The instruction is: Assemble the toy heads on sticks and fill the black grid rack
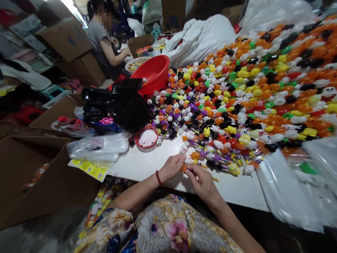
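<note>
Right hand (pixel 204 181) pinching small orange plastic piece (pixel 184 168). Left hand (pixel 172 167), fingers bunched alongside, grip hidden from me. Round white plastic head (pixel 183 149) just beyond.

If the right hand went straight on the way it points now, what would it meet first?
The right hand would probably meet the small orange piece first, then the left hand just beyond; exact depth is unclear from this view.
</note>
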Tool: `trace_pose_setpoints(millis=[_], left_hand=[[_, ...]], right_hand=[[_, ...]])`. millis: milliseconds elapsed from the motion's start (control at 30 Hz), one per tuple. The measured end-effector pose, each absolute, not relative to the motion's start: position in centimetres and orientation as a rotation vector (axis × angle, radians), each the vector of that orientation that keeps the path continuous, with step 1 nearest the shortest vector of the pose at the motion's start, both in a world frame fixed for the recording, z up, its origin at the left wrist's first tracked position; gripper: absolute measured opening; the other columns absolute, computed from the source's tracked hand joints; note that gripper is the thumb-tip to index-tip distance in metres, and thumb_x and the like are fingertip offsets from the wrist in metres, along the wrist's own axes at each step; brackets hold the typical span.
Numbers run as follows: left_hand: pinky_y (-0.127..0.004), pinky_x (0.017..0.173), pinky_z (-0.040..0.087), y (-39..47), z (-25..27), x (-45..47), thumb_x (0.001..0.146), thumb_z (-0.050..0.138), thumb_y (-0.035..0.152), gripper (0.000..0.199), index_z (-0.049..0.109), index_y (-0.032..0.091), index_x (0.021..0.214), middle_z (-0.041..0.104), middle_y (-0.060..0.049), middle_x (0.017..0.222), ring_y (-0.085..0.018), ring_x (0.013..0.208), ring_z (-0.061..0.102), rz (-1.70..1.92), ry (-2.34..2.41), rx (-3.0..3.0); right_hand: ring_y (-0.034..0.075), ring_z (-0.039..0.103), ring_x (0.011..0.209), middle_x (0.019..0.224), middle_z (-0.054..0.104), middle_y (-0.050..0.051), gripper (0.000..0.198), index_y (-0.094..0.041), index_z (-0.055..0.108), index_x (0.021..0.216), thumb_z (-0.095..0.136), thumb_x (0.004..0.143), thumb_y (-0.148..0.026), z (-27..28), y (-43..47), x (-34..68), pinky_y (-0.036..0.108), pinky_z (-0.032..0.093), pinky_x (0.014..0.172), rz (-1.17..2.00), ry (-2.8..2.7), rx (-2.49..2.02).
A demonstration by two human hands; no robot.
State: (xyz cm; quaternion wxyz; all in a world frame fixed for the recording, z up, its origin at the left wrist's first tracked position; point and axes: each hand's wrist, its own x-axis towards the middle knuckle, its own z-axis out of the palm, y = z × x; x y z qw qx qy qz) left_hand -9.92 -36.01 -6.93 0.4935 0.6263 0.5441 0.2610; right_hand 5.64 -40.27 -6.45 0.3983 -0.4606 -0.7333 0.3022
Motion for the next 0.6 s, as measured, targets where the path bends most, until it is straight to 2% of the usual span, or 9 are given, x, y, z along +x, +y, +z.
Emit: trace_pose_setpoints(millis=[133, 233, 367, 467, 533, 600], left_hand=[[-0.028, 0.058, 0.035, -35.8, -8.2, -9.7, 0.091, 0.033, 0.063, 0.05, 0.041, 0.022, 0.064, 0.04, 0.003, 0.059, -0.014, 0.06, 0.039, 0.668, 1.327, 1.418], [-0.029, 0.065, 0.039, -35.5, -8.3, -9.8, 0.096, 0.031, 0.054, 0.043, 0.046, 0.022, 0.07, 0.045, 0.002, 0.065, -0.015, 0.063, 0.043, 0.702, 1.317, 1.586], [-0.031, 0.076, 0.045, -33.5, -7.5, -11.0, 0.099, 0.031, 0.039, 0.032, 0.053, 0.022, 0.083, 0.053, -0.003, 0.077, -0.017, 0.073, 0.051, 0.788, 1.397, 1.767], [-0.035, 0.091, 0.045, -29.9, -6.4, -12.8, 0.096, 0.043, 0.032, 0.02, 0.057, 0.019, 0.103, 0.058, -0.009, 0.098, -0.021, 0.095, 0.056, 0.942, 1.685, 1.803], [-0.037, 0.099, 0.043, -26.8, -5.7, -14.1, 0.092, 0.052, 0.027, 0.03, 0.054, 0.017, 0.12, 0.054, -0.013, 0.114, -0.024, 0.11, 0.053, 0.995, 1.903, 1.838], [-0.039, 0.102, 0.041, -23.8, -5.2, -15.2, 0.09, 0.055, 0.023, 0.04, 0.051, 0.017, 0.13, 0.051, -0.014, 0.12, -0.026, 0.115, 0.052, 0.905, 2.05, 1.858]], right_hand=[[0.018, 0.07, 0.073, 0.083, 0.075, 0.004, 0.025, -0.021, 0.069, 0.091, 0.047, 0.098, -0.032, -7.5, -39.6, 5.6, 0.027, 0.057, 0.067, 0.832, -1.865, -1.185], [0.019, 0.071, 0.079, 0.09, 0.075, 0.006, 0.028, -0.021, 0.07, 0.1, 0.044, 0.1, -0.033, -8.4, -38.6, 6.4, 0.029, 0.058, 0.07, 0.778, -1.935, -1.171], [0.024, 0.067, 0.093, 0.101, 0.073, 0.011, 0.031, -0.02, 0.068, 0.114, 0.043, 0.1, -0.031, -9.1, -36.9, 9.2, 0.04, 0.055, 0.085, 0.305, -1.906, -1.243], [0.032, 0.06, 0.104, 0.111, 0.068, 0.016, 0.031, -0.02, 0.068, 0.118, 0.05, 0.096, -0.032, -9.0, -35.7, 11.1, 0.053, 0.048, 0.094, -0.082, -1.838, -1.415], [0.034, 0.056, 0.11, 0.118, 0.064, 0.017, 0.033, -0.02, 0.066, 0.122, 0.053, 0.095, -0.032, -8.7, -35.3, 11.2, 0.057, 0.044, 0.097, -0.182, -1.84, -1.439], [0.033, 0.055, 0.111, 0.12, 0.063, 0.016, 0.034, -0.021, 0.063, 0.126, 0.051, 0.095, -0.03, -8.6, -35.1, 10.2, 0.055, 0.044, 0.097, -0.172, -1.896, -1.36]])
